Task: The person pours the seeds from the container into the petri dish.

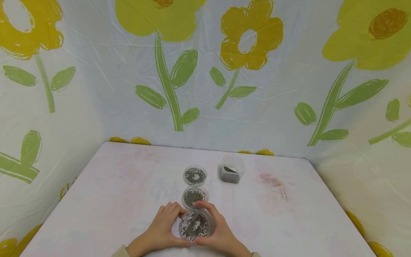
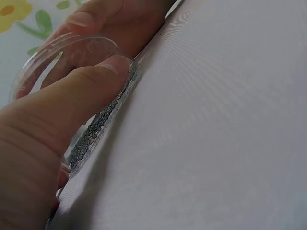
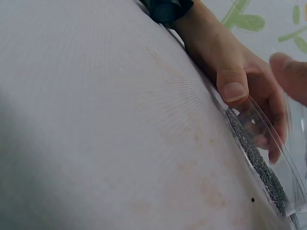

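Note:
Nearest me on the table, a round clear petri dish (image 1: 194,225) holds dark grains. My left hand (image 1: 162,226) grips it, its thumb (image 2: 108,72) on the near rim and its fingers curved along the far left side. Around the right side curves my right hand (image 1: 223,233). In both wrist views its thumb (image 3: 288,72) is raised over the dish, apart from the rim. Its forefinger reaches over the middle petri dish (image 1: 194,195); contact there cannot be told. Beyond lies a third petri dish (image 1: 195,175) with similar grains. The three stand in a row.
A small clear square tub (image 1: 230,175) with dark grains stands at the back right, its clear lid seemingly tilted up behind. One dark grain (image 3: 253,200) lies loose on the pale tabletop (image 1: 128,200). Flower-patterned cloth (image 1: 205,139) encloses the table's back and sides.

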`<state>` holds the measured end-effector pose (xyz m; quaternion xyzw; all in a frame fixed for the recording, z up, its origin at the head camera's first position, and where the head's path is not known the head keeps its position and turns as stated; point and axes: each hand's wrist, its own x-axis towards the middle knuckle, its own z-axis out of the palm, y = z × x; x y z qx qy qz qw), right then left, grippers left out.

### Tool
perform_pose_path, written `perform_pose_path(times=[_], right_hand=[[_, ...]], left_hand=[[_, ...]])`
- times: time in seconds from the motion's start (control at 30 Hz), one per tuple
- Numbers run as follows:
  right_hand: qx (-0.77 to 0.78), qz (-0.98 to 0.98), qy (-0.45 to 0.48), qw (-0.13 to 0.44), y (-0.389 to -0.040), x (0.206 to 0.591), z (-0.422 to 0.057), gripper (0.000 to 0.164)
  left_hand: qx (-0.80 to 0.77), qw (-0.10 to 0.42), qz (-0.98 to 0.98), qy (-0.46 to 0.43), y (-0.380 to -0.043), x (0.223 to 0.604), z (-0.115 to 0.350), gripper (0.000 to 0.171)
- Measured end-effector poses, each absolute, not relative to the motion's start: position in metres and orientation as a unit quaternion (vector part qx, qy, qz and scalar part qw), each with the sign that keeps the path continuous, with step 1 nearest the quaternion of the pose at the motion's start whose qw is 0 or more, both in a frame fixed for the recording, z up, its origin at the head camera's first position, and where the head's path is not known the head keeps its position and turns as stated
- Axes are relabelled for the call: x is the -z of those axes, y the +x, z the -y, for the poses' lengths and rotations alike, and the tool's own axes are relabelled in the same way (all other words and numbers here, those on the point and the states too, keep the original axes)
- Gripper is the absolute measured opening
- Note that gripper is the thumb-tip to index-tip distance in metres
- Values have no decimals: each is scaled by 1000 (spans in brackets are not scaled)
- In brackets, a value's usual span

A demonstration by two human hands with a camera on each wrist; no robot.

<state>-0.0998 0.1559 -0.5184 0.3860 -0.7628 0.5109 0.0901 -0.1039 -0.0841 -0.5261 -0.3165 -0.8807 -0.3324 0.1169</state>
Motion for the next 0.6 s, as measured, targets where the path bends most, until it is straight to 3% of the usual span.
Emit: perform_pose_path(times=[0.37,0.6], right_hand=[[-478,775,412,33,-95,512,-150,97],[-447,775,444,52,-99,514,-152,94]], left_hand=[[331,118,879,-323,-101,525,84,80],[322,139,876,-332,-101,523,84,80]])
